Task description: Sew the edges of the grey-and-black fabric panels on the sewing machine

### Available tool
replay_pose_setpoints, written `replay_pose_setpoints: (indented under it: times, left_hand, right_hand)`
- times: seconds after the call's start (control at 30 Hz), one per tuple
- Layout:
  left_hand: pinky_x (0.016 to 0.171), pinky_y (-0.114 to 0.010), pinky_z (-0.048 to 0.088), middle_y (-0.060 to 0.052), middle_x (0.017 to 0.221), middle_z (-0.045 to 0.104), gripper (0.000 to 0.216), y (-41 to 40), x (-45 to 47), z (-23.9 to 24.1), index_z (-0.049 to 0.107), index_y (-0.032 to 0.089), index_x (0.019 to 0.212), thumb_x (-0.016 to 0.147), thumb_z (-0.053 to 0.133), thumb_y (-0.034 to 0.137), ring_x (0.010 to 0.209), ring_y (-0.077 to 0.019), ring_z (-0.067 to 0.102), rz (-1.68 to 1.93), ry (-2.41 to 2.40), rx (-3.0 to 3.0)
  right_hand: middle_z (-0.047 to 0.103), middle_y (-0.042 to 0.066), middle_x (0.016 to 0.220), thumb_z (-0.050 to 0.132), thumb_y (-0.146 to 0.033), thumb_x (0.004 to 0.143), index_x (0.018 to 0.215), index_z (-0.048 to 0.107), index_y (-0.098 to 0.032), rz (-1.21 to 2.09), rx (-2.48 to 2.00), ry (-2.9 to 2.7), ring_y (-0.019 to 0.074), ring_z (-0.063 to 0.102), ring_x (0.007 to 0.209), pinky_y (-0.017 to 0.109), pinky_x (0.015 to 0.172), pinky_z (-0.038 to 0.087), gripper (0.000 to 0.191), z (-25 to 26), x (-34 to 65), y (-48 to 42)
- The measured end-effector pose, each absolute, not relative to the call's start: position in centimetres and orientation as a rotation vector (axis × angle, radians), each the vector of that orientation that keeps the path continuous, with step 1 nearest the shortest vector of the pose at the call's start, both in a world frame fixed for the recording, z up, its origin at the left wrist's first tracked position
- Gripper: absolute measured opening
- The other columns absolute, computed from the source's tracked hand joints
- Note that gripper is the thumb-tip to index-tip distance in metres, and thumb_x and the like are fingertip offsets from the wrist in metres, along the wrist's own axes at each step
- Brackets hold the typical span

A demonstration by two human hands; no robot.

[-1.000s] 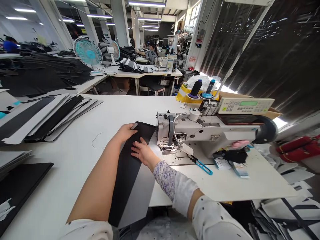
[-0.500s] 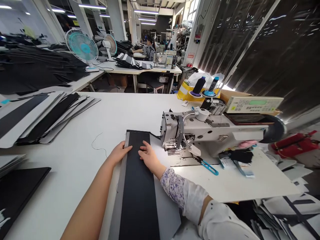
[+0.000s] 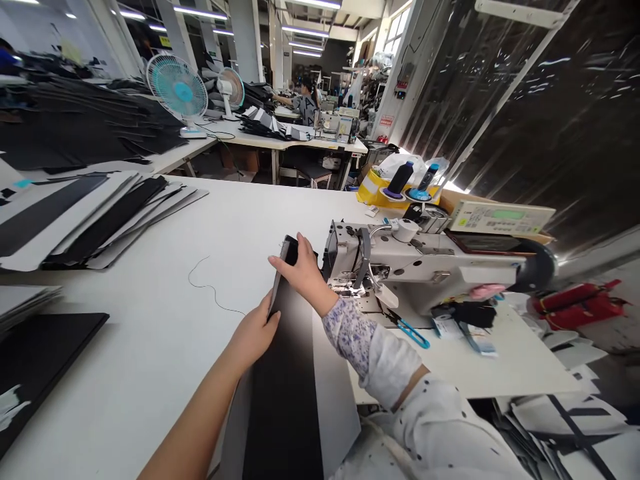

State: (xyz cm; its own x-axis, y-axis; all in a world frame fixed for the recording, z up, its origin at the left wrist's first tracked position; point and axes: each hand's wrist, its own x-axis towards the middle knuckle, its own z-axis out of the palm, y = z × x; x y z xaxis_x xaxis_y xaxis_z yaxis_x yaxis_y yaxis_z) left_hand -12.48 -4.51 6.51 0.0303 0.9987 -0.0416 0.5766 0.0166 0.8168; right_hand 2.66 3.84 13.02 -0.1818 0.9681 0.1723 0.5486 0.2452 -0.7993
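Observation:
A long black and grey fabric strip [image 3: 285, 373] runs from my lap up to the white sewing machine [image 3: 420, 267]. My right hand [image 3: 303, 273] grips its far end, lifted off the table just left of the machine head. My left hand [image 3: 255, 333] holds the strip's left edge lower down, fingers closed on it. Blue-handled snips [image 3: 411, 333] lie beside the machine base.
Stacks of black and grey cut pieces [image 3: 95, 213] lie at the left of the white table [image 3: 165, 313]. A loose thread [image 3: 210, 288] lies on it. Thread cones [image 3: 400, 179] and a control panel [image 3: 500, 217] stand behind the machine. A teal fan [image 3: 179, 90] and another worker [image 3: 304, 103] are further back.
The strip lay flat under both open hands; now my right hand has lifted its far end off the table and my left hand has closed on its left edge.

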Motion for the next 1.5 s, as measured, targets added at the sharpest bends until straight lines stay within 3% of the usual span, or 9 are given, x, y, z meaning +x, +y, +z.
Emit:
replay_pose_setpoints:
  times: [0.27,0.37,0.53,0.63,0.7,0.8,1.13,1.3,1.5]
  left_hand:
    - [0.102,-0.041,0.045,-0.005,0.137,0.055,0.059,-5.6,-10.4,8.2,0.039,0.026,0.143,0.086,0.048,0.035,0.126,-0.0266,0.051,0.957,1.490,1.628]
    - [0.096,-0.041,0.049,-0.005,0.129,0.061,0.059,-4.5,-9.6,9.6,0.043,0.024,0.141,0.082,0.049,0.032,0.116,-0.0269,0.058,0.993,1.392,1.522]
    - [0.086,-0.037,0.053,-0.002,0.110,0.070,0.058,-2.4,-7.0,12.3,0.050,0.026,0.135,0.078,0.057,0.032,0.092,-0.0238,0.067,1.053,1.183,1.412]
    - [0.097,-0.040,0.048,-0.008,0.128,0.061,0.059,-3.0,-4.2,11.9,0.047,0.021,0.138,0.084,0.055,0.042,0.109,-0.0262,0.062,1.124,1.053,1.479]
    - [0.108,-0.044,0.039,-0.014,0.146,0.043,0.061,-4.1,-2.5,10.8,0.043,0.017,0.141,0.087,0.051,0.045,0.130,-0.0294,0.046,1.181,1.012,1.594]
    - [0.115,-0.048,0.029,-0.016,0.155,0.025,0.058,-5.9,-0.5,9.1,0.035,0.016,0.144,0.091,0.045,0.037,0.142,-0.0288,0.027,1.279,0.961,1.837]
    - [0.113,-0.036,0.034,-0.014,0.146,0.042,0.053,-5.5,-0.5,5.8,0.041,0.008,0.138,0.095,0.041,0.038,0.133,-0.0239,0.039,1.363,0.587,2.356]
    - [0.089,-0.031,0.047,-0.008,0.129,0.059,0.041,-3.1,-2.1,2.1,0.054,0.017,0.127,0.094,0.045,0.038,0.109,-0.0196,0.056,1.363,0.261,2.611]
    - [0.085,-0.034,0.045,-0.005,0.101,0.065,0.022,-0.7,-2.4,0.6,0.063,0.020,0.105,0.092,0.045,0.027,0.092,-0.0186,0.058,1.511,0.515,2.410]
  right_hand:
    - [0.059,0.018,0.121,0.048,-0.034,0.091,0.137,0.038,-0.008,0.066,-1.394,-2.428,0.0283,0.054,0.114,0.039,0.095,0.043,0.054,17.6,4.0,4.3]
    - [0.067,0.016,0.105,0.047,-0.037,0.092,0.130,0.046,-0.008,-0.139,-1.550,-2.548,0.0282,0.061,0.099,0.037,0.086,0.046,0.049,19.5,3.6,5.7]
    - [0.068,0.017,0.107,0.050,-0.051,0.087,0.110,0.064,-0.011,-0.234,-1.881,-2.669,0.0276,0.064,0.097,0.033,0.082,0.046,0.048,23.0,2.8,9.3]
    - [0.068,0.014,0.110,0.058,-0.031,0.083,0.108,0.067,-0.014,-0.355,-1.931,-2.764,0.0253,0.064,0.097,0.030,0.079,0.046,0.032,23.8,3.0,10.1]
    - [0.068,0.012,0.110,0.058,-0.019,0.079,0.107,0.068,-0.016,-0.479,-1.890,-2.781,0.0240,0.063,0.098,0.030,0.080,0.044,0.030,23.8,3.7,10.1]
    - [0.070,0.008,0.101,0.057,-0.016,0.079,0.103,0.069,-0.018,-0.459,-1.751,-2.774,0.0206,0.062,0.090,0.029,0.078,0.043,0.027,23.2,5.2,9.6]
    - [0.065,0.004,0.075,0.054,-0.023,0.084,0.086,0.069,-0.022,-0.482,-1.314,-2.764,0.0207,0.057,0.079,0.039,0.086,0.039,0.015,22.2,7.1,4.4]
    - [0.069,0.006,0.075,0.049,-0.025,0.091,0.093,0.070,-0.023,-0.797,-1.548,-2.552,0.0225,0.060,0.076,0.039,0.079,0.040,0.022,20.2,7.2,-1.6]
    - [0.071,0.005,0.084,0.050,-0.033,0.091,0.097,0.069,-0.024,-0.460,-1.873,-2.145,0.0187,0.063,0.067,0.031,0.062,0.047,0.021,17.6,10.5,-5.6]
